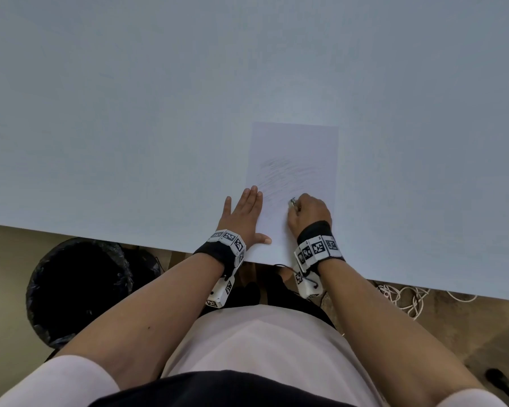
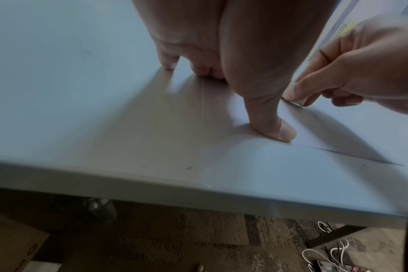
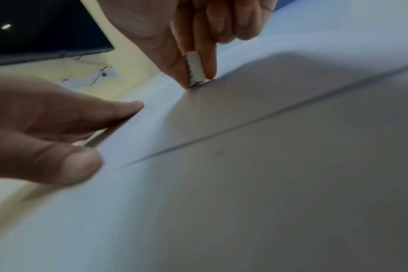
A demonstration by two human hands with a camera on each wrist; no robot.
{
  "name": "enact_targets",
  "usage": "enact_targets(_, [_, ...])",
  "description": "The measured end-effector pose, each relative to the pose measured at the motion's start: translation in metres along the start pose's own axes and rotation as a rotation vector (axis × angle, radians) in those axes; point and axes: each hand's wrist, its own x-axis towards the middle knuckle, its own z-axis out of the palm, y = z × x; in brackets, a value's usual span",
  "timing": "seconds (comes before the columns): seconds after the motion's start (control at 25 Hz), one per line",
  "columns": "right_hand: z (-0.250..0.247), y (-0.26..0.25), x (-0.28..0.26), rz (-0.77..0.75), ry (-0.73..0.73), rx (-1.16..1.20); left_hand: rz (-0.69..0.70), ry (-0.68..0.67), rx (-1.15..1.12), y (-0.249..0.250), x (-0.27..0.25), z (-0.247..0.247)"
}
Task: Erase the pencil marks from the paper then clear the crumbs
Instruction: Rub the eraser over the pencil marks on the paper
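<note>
one paper (image 1: 294, 148), one eraser (image 3: 195, 69), two hands

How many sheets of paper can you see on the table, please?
1. The paper lies near the table's front edge, left hand flat on its left edge, right hand pinching an eraser on it. Another directly underneath would be hidden.

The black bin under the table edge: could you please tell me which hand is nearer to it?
Left. The left hand lies flat on the paper's left edge, on the bin's side. The right hand, pinching the eraser, is farther right.
</note>
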Motion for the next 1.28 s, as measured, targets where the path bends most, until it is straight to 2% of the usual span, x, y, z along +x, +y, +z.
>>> enact_targets(0.04, [0.003, -0.008, -0.005, -0.037, -0.029, -0.008, 0.002, 0.004, -0.003, 0.0, 0.0, 0.0])
enact_targets(0.16, [0.015, -0.022, -0.026, -0.284, -0.229, -0.135, 0.012, 0.004, -0.001, -0.001, 0.001, 0.0])
enact_targets(0.24, [0.008, -0.015, -0.017, -0.275, -0.189, -0.127, 0.01, 0.007, -0.008, -0.001, 0.001, 0.0])
enact_targets(0.36, [-0.004, 0.0, 0.004, -0.073, -0.061, -0.069, 0.012, -0.007, -0.005, -0.001, 0.001, 0.0])
enact_targets(0.4, [-0.004, -0.001, 0.004, -0.054, -0.047, -0.057, 0.012, -0.002, -0.006, 0.0, 0.001, 0.001])
enact_targets(0.44, [-0.003, -0.008, 0.001, -0.082, -0.066, -0.062, 0.012, 0.003, -0.008, -0.001, 0.0, 0.0])
enact_targets(0.56, [0.011, -0.029, -0.025, -0.303, -0.273, -0.177, 0.017, 0.011, 0.0, -0.002, 0.002, 0.001])
enact_targets(0.6, [0.013, -0.029, -0.029, -0.332, -0.285, -0.182, 0.018, 0.01, 0.006, -0.002, 0.002, 0.001])
enact_targets(0.68, [0.008, -0.019, -0.017, -0.251, -0.204, -0.146, 0.013, 0.007, 0.0, -0.001, 0.001, 0.0])
enact_targets(0.8, [-0.006, -0.001, 0.004, -0.039, -0.084, -0.082, 0.006, -0.002, -0.002, -0.001, 0.001, 0.001])
enact_targets(0.88, [-0.006, -0.005, 0.005, -0.048, -0.081, -0.07, 0.005, -0.003, -0.002, 0.0, 0.0, 0.0])
enact_targets(1.0, [0.012, -0.027, -0.015, -0.256, -0.254, -0.149, 0.009, 0.002, 0.002, -0.001, 0.002, 0.001])
enact_targets(1.04, [0.014, -0.029, -0.019, -0.289, -0.271, -0.142, 0.01, 0.003, 0.003, -0.001, 0.001, 0.0])
enact_targets(1.12, [0.01, -0.023, -0.013, -0.244, -0.202, -0.096, 0.009, 0.008, 0.005, -0.001, 0.001, 0.0])
enact_targets(1.28, [-0.011, -0.005, 0.007, -0.007, -0.085, -0.082, 0.004, -0.005, 0.005, -0.001, 0.0, 0.001])
